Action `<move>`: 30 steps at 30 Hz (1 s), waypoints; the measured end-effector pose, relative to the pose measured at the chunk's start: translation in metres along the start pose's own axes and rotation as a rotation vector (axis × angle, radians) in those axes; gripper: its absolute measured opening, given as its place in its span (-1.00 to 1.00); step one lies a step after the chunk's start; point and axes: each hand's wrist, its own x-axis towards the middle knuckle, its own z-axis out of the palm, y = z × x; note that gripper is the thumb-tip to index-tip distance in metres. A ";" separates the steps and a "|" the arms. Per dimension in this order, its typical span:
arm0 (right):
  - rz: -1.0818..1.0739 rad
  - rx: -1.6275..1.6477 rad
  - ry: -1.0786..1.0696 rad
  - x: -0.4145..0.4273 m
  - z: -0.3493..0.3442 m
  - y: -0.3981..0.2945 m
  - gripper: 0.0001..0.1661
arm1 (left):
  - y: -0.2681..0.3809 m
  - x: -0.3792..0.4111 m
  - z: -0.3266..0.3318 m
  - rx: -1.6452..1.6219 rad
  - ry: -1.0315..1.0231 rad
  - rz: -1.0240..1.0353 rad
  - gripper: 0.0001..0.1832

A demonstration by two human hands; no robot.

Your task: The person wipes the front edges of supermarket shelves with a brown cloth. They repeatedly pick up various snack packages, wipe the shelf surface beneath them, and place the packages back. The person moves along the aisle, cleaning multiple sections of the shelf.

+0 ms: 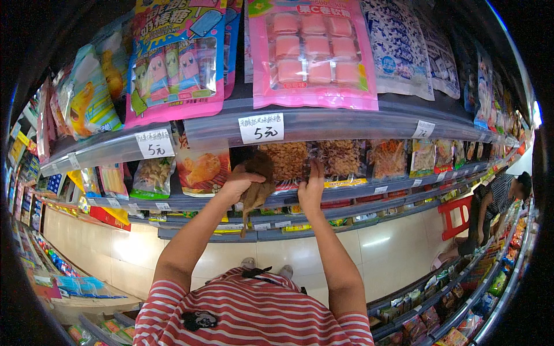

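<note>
My left hand [241, 185] grips a brown cloth [259, 184], which hangs down over the front edge of the second shelf. Just right of the cloth is a clear bag of brown crumbly snack [283, 161]. My right hand [312, 186] reaches to that bag's right side, its fingers extended upward at the gap before a similar dark snack bag [342, 161]; the fingertips lie in shadow, and whether they touch a bag cannot be told. Left of my left hand stands a packet with a fried chicken picture [203, 168].
Above my hands, the upper shelf's clear label strip [320, 125] juts out, with a pink candy bag [316, 56] over it. Lower shelves hold more packets. On the right, a person [493, 203] bends by a red plastic stool [455, 217]. Another shelf [454, 298] runs behind me.
</note>
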 end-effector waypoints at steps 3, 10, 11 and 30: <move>-0.031 -0.016 0.004 -0.003 -0.002 -0.009 -0.37 | 0.014 -0.014 0.013 0.270 0.031 0.071 -0.31; -0.120 -0.246 -0.167 -0.014 0.004 0.002 -0.48 | 0.008 -0.010 0.012 0.784 0.164 0.273 -0.02; -0.103 -0.243 -0.182 -0.014 0.003 0.001 -0.49 | 0.003 -0.004 0.008 0.829 0.174 0.301 -0.01; 0.122 0.269 -0.098 -0.098 -0.023 -0.049 -0.75 | -0.036 -0.125 -0.007 0.115 -0.120 0.091 -0.58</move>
